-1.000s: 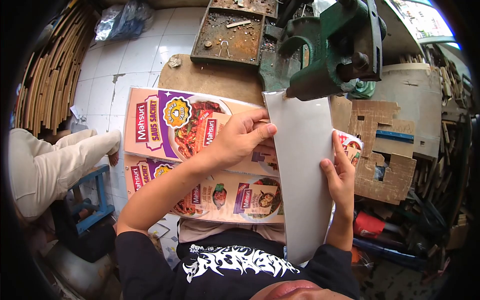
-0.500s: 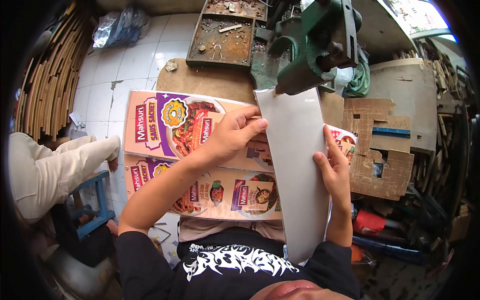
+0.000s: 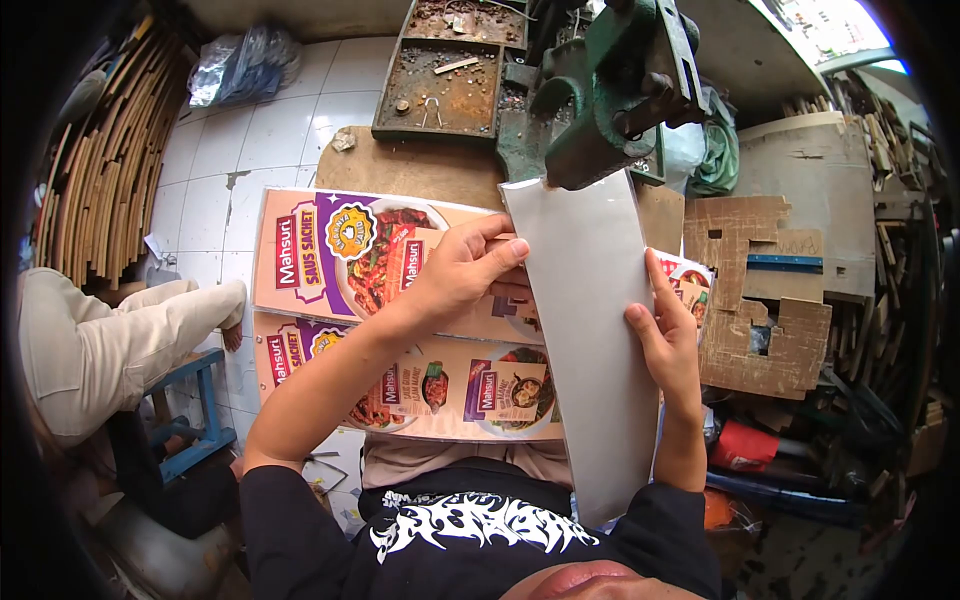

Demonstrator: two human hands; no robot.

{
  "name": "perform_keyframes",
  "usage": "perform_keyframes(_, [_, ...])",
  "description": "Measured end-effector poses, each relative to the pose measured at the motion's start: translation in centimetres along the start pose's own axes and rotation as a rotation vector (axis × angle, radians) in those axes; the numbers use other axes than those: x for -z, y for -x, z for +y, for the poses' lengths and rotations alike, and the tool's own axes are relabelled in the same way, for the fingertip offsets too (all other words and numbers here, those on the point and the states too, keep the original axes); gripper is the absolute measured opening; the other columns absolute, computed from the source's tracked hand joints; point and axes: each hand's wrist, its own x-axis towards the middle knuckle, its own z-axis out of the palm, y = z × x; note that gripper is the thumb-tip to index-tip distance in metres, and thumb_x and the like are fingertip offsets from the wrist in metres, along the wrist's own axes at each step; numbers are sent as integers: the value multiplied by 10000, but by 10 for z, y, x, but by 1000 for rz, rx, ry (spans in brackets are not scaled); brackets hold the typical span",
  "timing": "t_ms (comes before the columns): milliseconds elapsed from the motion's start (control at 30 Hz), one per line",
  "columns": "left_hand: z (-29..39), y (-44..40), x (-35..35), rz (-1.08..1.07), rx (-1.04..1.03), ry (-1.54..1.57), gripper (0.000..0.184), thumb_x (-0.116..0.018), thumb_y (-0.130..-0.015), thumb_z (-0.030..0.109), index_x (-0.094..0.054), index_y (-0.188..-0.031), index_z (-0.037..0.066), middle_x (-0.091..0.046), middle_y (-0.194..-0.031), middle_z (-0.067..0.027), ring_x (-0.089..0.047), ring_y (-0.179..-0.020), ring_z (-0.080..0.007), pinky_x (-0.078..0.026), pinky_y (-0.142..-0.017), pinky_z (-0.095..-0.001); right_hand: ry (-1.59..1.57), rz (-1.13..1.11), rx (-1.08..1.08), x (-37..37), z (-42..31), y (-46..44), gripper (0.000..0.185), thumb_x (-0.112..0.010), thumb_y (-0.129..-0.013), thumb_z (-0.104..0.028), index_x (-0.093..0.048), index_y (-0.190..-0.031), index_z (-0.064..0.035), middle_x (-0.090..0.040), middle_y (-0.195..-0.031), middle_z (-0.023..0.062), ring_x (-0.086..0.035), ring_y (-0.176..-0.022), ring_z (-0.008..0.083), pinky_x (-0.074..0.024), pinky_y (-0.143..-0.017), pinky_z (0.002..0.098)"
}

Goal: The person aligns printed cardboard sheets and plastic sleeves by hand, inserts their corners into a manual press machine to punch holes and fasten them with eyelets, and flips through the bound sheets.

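A long grey strip (image 3: 590,330) runs from under the head of a green cast-metal machine (image 3: 600,140) down to my lap. My left hand (image 3: 475,265) pinches the strip's left edge between thumb and fingers, not far below the machine head. On the opposite edge, my right hand (image 3: 665,325) grips the strip with its thumb on top; some of its fingers are hidden beneath. Under my left forearm lie printed Mahsuri sauce panels, an upper panel (image 3: 285,285) and a lower panel (image 3: 450,400). Part of another printed piece (image 3: 690,280) shows beyond my right hand.
Left of the machine sits a rusty compartment tray (image 3: 440,90) with small bits in it. Cut cardboard (image 3: 720,340) lies to the right. Wooden strips (image 3: 110,160) are stacked at far left, near another person's leg (image 3: 150,320) and a blue stool (image 3: 205,400).
The strip's upper end has shifted slightly left under the machine head, and its top left corner looks a little lifted. Both hands keep their hold in nearly the same places.
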Motion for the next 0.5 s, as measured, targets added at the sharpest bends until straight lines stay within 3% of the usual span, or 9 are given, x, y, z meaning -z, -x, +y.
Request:
perform_keyframes(100, [-3, -1, 0, 2, -21, 23, 318, -512, -1013, 213, -514, -1255, 7, -665, -1103, -102, -679, -976, -191, -565, -844, -347, -6, 7, 9, -1, 1, -2, 612, -631, -914, -74, -359, -1448, 51, -579, -1308, 163, -556, -1055, 115, -433, -916, 233])
perform_keyframes(333, [-5, -2, 3, -10, -15, 17, 324, -507, -1014, 211, -510, -1265, 6, -665, -1110, -107, -681, -973, -197, -565, -846, -350, 11, -11, -28, 0, 3, -1, 608, -627, -933, -126, -356, -1446, 55, -590, -1290, 175, -559, -1072, 125, -426, -938, 244])
perform_keyframes(400, [-4, -2, 2, -13, -11, 40, 396, -527, -1000, 187, -444, -1310, -45, -652, -1113, -158, -681, -995, -254, -561, -894, -396, 12, -6, -4, -1, 5, -2, 609, -626, -934, -128, -355, -1446, 56, -585, -1299, 176, -556, -1076, 126, -425, -941, 246])
perform_keyframes(500, [-4, -2, 4, -16, -5, 21, 404, -525, -1001, 186, -438, -1318, -47, -646, -1131, -163, -678, -1009, -254, -559, -902, -396, -2, 4, 29, -2, 6, -2, 610, -627, -934, -127, -353, -1446, 59, -570, -1320, 181, -548, -1094, 131, -420, -952, 251])
